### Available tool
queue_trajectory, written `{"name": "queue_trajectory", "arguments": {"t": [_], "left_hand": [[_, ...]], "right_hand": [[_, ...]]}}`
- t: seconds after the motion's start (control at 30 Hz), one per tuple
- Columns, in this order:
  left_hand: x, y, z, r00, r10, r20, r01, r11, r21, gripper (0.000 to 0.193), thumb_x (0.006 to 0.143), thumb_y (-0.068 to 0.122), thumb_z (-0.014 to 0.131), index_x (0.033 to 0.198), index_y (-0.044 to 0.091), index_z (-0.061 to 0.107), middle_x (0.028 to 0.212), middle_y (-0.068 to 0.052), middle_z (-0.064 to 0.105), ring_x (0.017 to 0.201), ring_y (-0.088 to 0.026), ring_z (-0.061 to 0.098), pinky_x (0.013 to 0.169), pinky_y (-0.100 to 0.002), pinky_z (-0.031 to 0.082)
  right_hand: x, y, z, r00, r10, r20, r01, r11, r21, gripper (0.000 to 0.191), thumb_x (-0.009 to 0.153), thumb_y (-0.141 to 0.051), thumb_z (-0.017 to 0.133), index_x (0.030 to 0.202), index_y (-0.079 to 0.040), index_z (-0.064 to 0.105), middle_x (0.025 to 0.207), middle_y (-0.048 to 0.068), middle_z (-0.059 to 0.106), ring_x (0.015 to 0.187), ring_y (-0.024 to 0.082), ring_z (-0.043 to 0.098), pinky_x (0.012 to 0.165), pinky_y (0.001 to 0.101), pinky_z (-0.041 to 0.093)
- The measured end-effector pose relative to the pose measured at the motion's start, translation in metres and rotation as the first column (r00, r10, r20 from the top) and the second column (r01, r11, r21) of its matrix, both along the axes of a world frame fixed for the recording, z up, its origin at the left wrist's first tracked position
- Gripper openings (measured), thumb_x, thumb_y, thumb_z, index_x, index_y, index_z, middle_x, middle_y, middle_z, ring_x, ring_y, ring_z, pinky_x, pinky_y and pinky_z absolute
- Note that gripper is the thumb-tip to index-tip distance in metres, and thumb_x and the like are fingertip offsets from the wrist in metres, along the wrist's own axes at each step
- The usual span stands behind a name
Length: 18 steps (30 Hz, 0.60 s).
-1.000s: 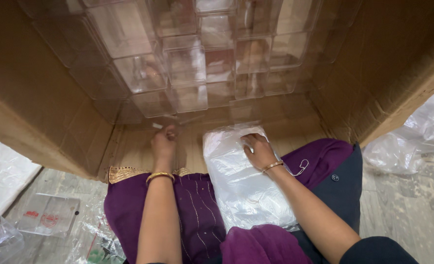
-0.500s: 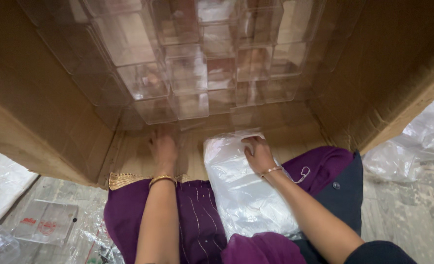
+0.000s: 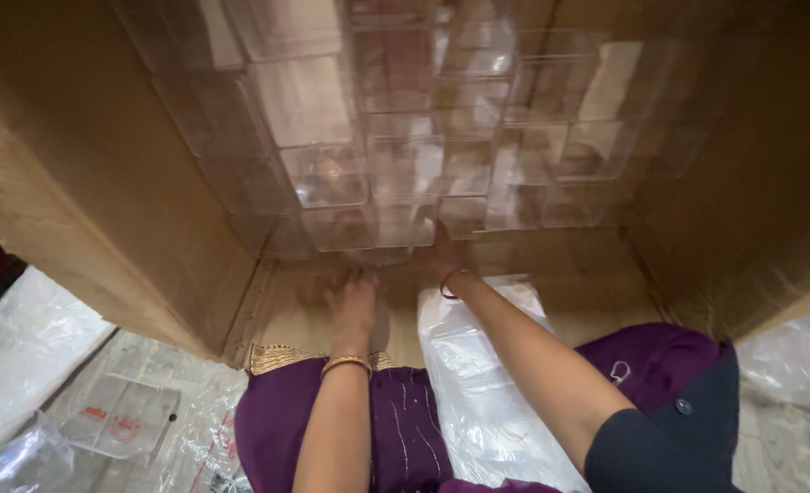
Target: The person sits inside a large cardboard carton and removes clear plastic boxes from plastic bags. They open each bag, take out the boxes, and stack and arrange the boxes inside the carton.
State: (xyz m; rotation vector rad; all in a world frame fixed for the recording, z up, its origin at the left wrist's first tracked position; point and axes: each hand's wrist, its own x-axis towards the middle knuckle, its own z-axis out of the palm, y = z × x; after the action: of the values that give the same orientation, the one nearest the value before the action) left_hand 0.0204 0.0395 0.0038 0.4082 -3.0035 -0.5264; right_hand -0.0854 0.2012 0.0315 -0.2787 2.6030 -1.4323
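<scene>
Both hands (image 3: 355, 301) reached forward, touching clear boxes (image 3: 405, 224)

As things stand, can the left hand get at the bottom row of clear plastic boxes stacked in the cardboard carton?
Probably yes: the left hand lies on the carton floor just below the clear plastic boxes, nothing between them.

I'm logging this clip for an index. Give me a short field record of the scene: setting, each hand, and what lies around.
setting: large cardboard box on its side, clear plastic boxes stacked inside
left hand: flat on the box floor, below the stack
right hand: reaching to the stack's lowest row
lap: plastic bag on purple cloth
floor, left: plastic sheets
</scene>
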Motion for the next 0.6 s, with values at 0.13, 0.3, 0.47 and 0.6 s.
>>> {"name": "queue_trajectory", "arguments": {"t": [0.13,0.3,0.47,0.6], "left_hand": [[0.008,0.012,0.017,0.996,-0.042,0.074,0.034,0.994,0.103,0.03,0.091,0.015,0.062,0.12,0.022,0.068,0.132,-0.004,0.066,0.133,-0.028,0.055,0.116,-0.069,0.027],[0.026,0.035,0.052,0.963,-0.108,-0.246,0.088,0.992,-0.094,0.029,0.085,0.008,0.063,0.109,0.018,0.075,0.123,-0.003,0.07,0.129,-0.029,0.057,0.115,-0.074,0.023],[0.037,0.026,0.065,0.997,0.019,-0.073,0.008,0.937,0.348,0.025,0.091,0.027,0.068,0.114,0.018,0.076,0.107,-0.014,0.075,0.107,-0.034,0.069,0.097,-0.053,0.049],[0.033,-0.001,0.034,0.999,0.028,-0.027,-0.005,0.78,0.626,0.029,0.082,0.018,0.064,0.105,0.011,0.079,0.095,-0.015,0.081,0.087,-0.033,0.079,0.082,-0.041,0.06]], "right_hand": [[0.006,-0.005,0.002,0.982,-0.081,0.173,0.062,0.992,0.113,0.098,0.088,-0.04,0.074,0.162,-0.009,0.017,0.123,0.022,0.07,0.111,0.033,0.067,0.098,0.0423,0.052],[0.0,-0.013,-0.02,0.994,-0.017,0.11,0.059,0.919,-0.39,0.095,0.085,-0.021,0.073,0.158,-0.008,0.014,0.124,0.016,0.065,0.101,0.027,0.069,0.087,0.0403,0.057],[-0.006,-0.026,-0.026,0.973,-0.102,-0.205,0.024,0.936,-0.351,0.073,0.092,-0.008,0.069,0.155,-0.008,0.034,0.124,0.017,0.067,0.103,0.024,0.066,0.086,0.0377,0.056],[-0.002,-0.027,-0.015,0.984,-0.098,0.149,0.149,0.913,-0.38,0.067,0.091,-0.012,0.065,0.151,-0.015,0.035,0.099,0.012,0.063,0.073,0.02,0.057,0.061,0.0358,0.05]]}}
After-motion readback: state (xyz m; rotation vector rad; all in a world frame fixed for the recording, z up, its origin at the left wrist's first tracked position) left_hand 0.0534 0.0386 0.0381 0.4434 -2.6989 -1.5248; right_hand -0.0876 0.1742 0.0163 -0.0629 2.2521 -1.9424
